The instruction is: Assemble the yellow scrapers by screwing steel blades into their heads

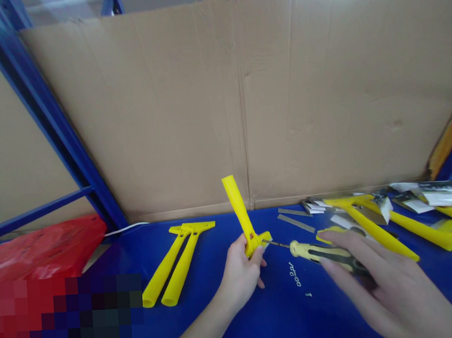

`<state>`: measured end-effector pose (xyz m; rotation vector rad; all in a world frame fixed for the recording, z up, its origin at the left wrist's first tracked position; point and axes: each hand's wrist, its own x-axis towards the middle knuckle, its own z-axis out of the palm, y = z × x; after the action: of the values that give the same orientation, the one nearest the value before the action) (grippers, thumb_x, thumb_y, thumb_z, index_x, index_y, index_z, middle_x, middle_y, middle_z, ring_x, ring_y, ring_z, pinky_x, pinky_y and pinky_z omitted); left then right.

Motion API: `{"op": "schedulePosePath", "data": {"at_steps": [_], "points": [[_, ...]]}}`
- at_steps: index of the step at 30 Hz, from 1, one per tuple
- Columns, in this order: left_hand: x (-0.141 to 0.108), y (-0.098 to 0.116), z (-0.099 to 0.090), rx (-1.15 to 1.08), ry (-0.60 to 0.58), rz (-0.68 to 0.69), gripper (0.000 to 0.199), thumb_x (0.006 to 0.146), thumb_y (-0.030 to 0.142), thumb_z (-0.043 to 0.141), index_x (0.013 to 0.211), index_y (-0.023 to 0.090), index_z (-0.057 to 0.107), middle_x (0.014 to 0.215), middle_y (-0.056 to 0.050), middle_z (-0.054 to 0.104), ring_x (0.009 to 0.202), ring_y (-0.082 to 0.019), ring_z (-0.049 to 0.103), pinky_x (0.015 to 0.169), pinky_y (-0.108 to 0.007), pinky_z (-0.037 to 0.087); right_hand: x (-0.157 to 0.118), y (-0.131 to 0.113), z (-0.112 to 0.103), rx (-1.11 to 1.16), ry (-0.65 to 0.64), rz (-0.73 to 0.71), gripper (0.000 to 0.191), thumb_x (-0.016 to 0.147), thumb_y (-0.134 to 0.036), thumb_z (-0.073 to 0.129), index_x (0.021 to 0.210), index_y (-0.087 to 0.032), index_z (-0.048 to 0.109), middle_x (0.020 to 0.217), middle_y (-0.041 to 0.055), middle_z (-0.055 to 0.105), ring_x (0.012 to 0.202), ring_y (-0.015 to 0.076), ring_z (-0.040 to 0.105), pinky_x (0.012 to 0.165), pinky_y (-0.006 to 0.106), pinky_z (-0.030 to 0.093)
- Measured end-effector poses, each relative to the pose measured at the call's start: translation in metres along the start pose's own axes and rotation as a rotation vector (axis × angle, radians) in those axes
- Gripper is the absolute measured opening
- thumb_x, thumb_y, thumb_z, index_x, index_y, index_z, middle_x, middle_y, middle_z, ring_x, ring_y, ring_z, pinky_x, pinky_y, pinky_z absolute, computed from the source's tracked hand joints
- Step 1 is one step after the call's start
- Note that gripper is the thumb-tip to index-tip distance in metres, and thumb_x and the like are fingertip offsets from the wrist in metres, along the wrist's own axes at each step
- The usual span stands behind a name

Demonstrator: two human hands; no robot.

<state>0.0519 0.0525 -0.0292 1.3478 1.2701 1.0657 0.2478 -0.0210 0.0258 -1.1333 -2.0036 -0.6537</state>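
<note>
A yellow plastic scraper is gripped at its head by my left hand, its hollow handle pointing up and away. My right hand is wrapped round a screwdriver with a cream and black handle. The screwdriver's thin shaft points left, and its tip meets the scraper's head. Below the shaft, several small metal nuts or washers lie in a short row on the blue table, with a small screw beside them. My left fingers partly hide the scraper's head.
Two yellow scrapers lie side by side at left. Two flat metal blades rest near the cardboard wall. More yellow scrapers and packaging pile up at right. A red plastic bag sits far left by a blue metal post.
</note>
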Motion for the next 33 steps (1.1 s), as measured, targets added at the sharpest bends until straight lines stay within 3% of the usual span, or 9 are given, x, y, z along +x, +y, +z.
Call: {"op": "schedulePosePath", "data": {"at_steps": [4,8,13,23,25,29,33], "points": [[0.0001,0.0006,-0.0005,-0.012,-0.001,-0.01,0.016,0.08,0.014,0.054,0.096,0.013,0.052,0.056,0.005,0.048,0.045,-0.01,0.05,0.026,-0.015,0.042,-0.0021,-0.0008,0.0003,0.023,-0.03,-0.037,0.025,0.09,-0.03,0.04,0.106,-0.018,0.055,0.096,0.0111,0.068,0.088,0.0225,0.069,0.063,0.03,0.061],[-0.0011,0.0008,-0.0004,-0.048,0.002,-0.006,0.02,0.076,0.018,0.062,0.094,0.013,0.054,0.055,0.006,0.048,0.044,-0.009,0.05,0.026,-0.014,0.042,-0.004,0.0006,0.0013,0.081,-0.061,-0.105,0.02,0.088,-0.017,0.041,0.098,-0.02,0.058,0.089,0.0075,0.068,0.08,0.0175,0.069,0.061,0.025,0.06],[-0.0011,0.0012,-0.0001,-0.04,-0.002,0.002,0.019,0.077,0.017,0.06,0.096,0.013,0.054,0.055,0.006,0.048,0.042,-0.008,0.048,0.026,-0.014,0.042,-0.0029,-0.0003,0.0022,0.057,-0.02,-0.088,0.02,0.087,-0.015,0.041,0.095,-0.018,0.058,0.089,0.0083,0.067,0.078,0.019,0.069,0.052,0.024,0.058],[-0.0021,0.0041,0.0004,-0.043,0.012,0.008,0.016,0.082,0.01,0.049,0.097,0.012,0.052,0.057,0.006,0.047,0.044,-0.008,0.048,0.026,-0.013,0.042,-0.0005,-0.0015,0.0033,-0.005,-0.041,-0.069,0.023,0.094,-0.022,0.033,0.085,-0.018,0.054,0.063,0.0012,0.068,0.045,0.0162,0.065,0.039,0.027,0.053],[-0.0011,0.0055,0.0001,-0.032,0.027,-0.019,0.015,0.082,0.009,0.048,0.096,0.011,0.051,0.055,0.006,0.047,0.041,-0.007,0.046,0.025,-0.013,0.041,-0.0009,-0.0006,0.0054,-0.035,-0.06,-0.061,0.024,0.094,-0.026,0.033,0.091,-0.016,0.055,0.066,0.0032,0.069,0.049,0.0177,0.067,0.04,0.027,0.054],[-0.0001,0.0093,0.0005,-0.028,0.062,-0.065,0.012,0.082,0.008,0.048,0.093,0.011,0.051,0.054,0.006,0.047,0.038,-0.006,0.044,0.025,-0.013,0.04,-0.0005,-0.0001,0.0062,-0.082,-0.048,-0.081,0.028,0.092,-0.029,0.034,0.102,-0.013,0.055,0.089,0.0131,0.07,0.078,0.0233,0.071,0.056,0.031,0.06],[-0.0006,0.0082,0.0009,-0.044,0.058,-0.042,0.014,0.079,0.01,0.054,0.093,0.012,0.053,0.053,0.006,0.047,0.044,-0.009,0.049,0.025,-0.014,0.041,0.0017,0.0004,0.0014,0.016,-0.059,-0.165,0.023,0.089,-0.015,0.034,0.095,-0.018,0.056,0.085,0.0085,0.069,0.073,0.0171,0.07,0.057,0.025,0.059]]}}
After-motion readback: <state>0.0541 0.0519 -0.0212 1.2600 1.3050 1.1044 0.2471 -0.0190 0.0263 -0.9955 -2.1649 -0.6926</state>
